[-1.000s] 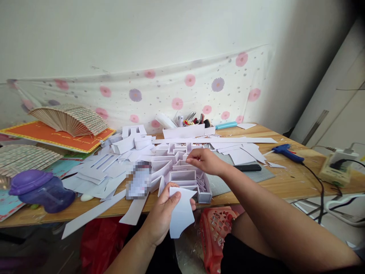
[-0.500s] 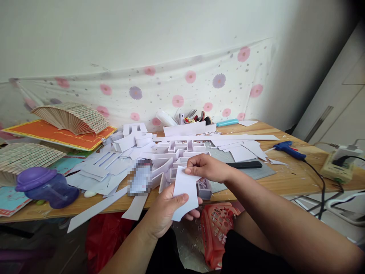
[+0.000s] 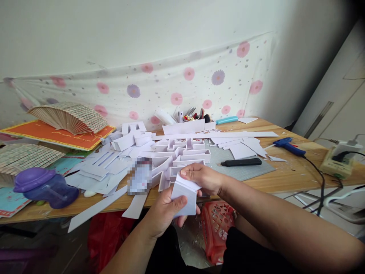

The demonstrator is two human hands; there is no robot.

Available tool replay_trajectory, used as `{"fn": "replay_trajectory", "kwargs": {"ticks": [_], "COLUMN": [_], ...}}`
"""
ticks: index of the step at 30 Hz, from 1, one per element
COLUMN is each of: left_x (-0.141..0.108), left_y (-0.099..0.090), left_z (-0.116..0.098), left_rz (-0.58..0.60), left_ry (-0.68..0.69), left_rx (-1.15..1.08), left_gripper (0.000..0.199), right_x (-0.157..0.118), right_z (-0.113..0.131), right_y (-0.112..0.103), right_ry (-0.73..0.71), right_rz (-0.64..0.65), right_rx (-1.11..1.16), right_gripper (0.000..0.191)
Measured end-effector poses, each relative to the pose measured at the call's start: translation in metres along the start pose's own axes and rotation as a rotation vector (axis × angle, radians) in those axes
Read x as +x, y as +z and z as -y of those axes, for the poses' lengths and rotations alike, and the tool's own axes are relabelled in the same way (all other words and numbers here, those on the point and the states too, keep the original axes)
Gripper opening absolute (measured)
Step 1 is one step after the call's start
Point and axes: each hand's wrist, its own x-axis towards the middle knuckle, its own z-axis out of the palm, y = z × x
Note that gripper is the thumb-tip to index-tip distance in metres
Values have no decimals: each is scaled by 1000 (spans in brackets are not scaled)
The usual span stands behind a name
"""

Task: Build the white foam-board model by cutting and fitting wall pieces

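Note:
A small piece of white foam board [image 3: 184, 198], bent along a crease near its top, is held between both hands over the table's front edge. My left hand [image 3: 164, 209] grips its lower left side, thumb on the front face and fingers behind. My right hand [image 3: 203, 178] pinches the upper edge, with its thumb and forefinger on the folded part. Just beyond the hands stands a white structure [image 3: 182, 154] of joined box-like compartments. A black utility knife [image 3: 242, 162] lies on the grey cutting mat [image 3: 256, 171] to the right.
White offcuts [image 3: 105, 167] are heaped on the left, by a purple-lidded cup [image 3: 45, 186] and a folding fan [image 3: 72, 118]. A blue glue gun [image 3: 289, 146] and a power strip [image 3: 336, 163] are at the right. Below the table is a red basket [image 3: 218, 232].
The white piece has gone from nearly flat to bent along its upper crease. My right hand has moved slightly down and left, and the knife now shows more fully.

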Motion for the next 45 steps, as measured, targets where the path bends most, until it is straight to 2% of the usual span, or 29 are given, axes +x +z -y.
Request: {"fn": "replay_trajectory", "kwargs": {"ticks": [2, 4, 6, 8, 10, 12, 15, 19, 23, 28, 32, 37, 41, 45], "left_x": [-1, -1, -2, -1, 1, 3, 5, 4, 2, 0, -1, 0, 3, 8], "left_y": [-2, -4, -4, -1, 2, 4, 5, 4, 2, 1, 2, 4, 5, 2], "left_z": [0, 1, 3, 6, 8, 10, 10, 8, 6, 8, 9, 8, 8, 8], "left_rz": [5, -13, -52, -110, -183, -255, -303, -322, -354, -357, -345, -339, -345, -340], "left_ry": [12, 9, 30, 49, 37, 1, -47, -48, -32, -30, -30, -19, -16, -10], "left_rx": [1, -22, -72, -129, -160, -166, -158, -133, -124, -111, -104, -87, -76, -50], "left_gripper": [48, 46, 39, 35, 33, 30, 31, 35, 33, 32, 34, 35, 37, 35], "right_x": [2, 4, 8, 12, 16, 21, 30, 43, 43, 26, 19, 18, 17, 14], "right_z": [-3, -1, 5, 14, 21, 23, 17, 7, 9, 13, 9, 4, 7, 17], "right_y": [6, 6, -6, -31, -64, -95, -122, -125, -124, -132, -136, -137, -131, -98], "right_ry": [20, -20, -134, -276, -330, -202, -109, -62, -4, 6, 28, 3, -69, -161], "right_rz": [26, -9, -165, -398, -592, -677, -645, -574, -534, -526, -455, -464, -504, -504], "right_rx": [38, -15, -83, -206, -559, -1103, -1374, -1472, -1506, -1503, -1519, -1512, -1457, -1306], "right_gripper": [50, 49, 49, 47, 42, 37, 24, 19, 19, 20, 15, 17, 19, 22]}}
